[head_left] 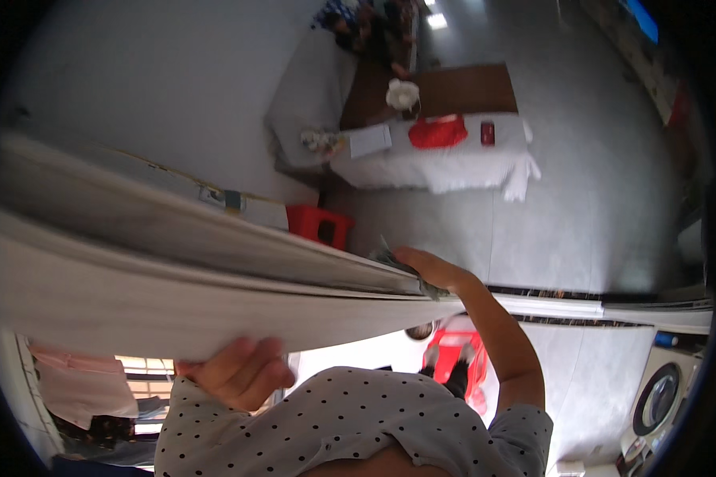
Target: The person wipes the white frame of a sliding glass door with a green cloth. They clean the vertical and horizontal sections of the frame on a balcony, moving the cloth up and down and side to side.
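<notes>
My right hand (pixel 433 268) is at the end of a long white panel, which looks like a door top or frame. A grey-green cloth (pixel 386 256) is bunched under its fingers, pressed against the panel's edge. My left hand (pixel 243 374) is close to the lower side of the white panel (pixel 159 310). Its fingers are bent and smeared by motion; I cannot tell whether they touch the panel. My feet are on a red plastic stool (pixel 453 350) far below.
Beyond the panel stands a table with a white cloth (pixel 406 171), holding a red bag (pixel 437 132), a dark red can (pixel 488 133) and a white fan (pixel 402 95). Another red stool (pixel 320 226) is beside the wall. A washing machine (pixel 659 397) is at the lower right; clothes (pixel 83 385) hang lower left.
</notes>
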Demonstrator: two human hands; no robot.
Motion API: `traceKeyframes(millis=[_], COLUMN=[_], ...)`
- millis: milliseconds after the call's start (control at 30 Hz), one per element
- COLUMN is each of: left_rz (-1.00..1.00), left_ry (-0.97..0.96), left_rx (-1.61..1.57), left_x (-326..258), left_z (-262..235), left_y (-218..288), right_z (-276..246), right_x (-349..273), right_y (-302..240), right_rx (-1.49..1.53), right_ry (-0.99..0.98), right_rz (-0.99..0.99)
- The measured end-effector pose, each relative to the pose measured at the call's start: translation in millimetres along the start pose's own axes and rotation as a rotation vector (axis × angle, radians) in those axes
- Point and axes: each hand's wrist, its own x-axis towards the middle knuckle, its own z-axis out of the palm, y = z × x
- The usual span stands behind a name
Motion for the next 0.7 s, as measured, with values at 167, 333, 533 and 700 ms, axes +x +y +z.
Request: traceKeyframes(millis=[167, 333, 533, 700], left_rz=[-0.007, -0.030, -0.072, 0.002], left_ry=[-0.094, 0.063, 0.156, 0.174], left_rx=[-0.123, -0.138, -0.209, -0.245], left_x=[17.8, 28.4, 29.5, 34.9], left_z=[-2.3, 7.2, 8.9, 7.5], left_y=[-2.4, -2.9, -0.6, -5.1], right_z=[8.5, 23.8, 39.6, 48.3], right_x=[-5.2, -3.1, 11.5, 6.7], right_y=[-126.9, -301.8, -483.9, -623.9], right_rx=[0.163, 0.301, 0.260, 0.224], right_ry=[0.079, 0.143, 0.223, 0.262], right_rz=[-0.140, -0.131, -0.516, -0.870])
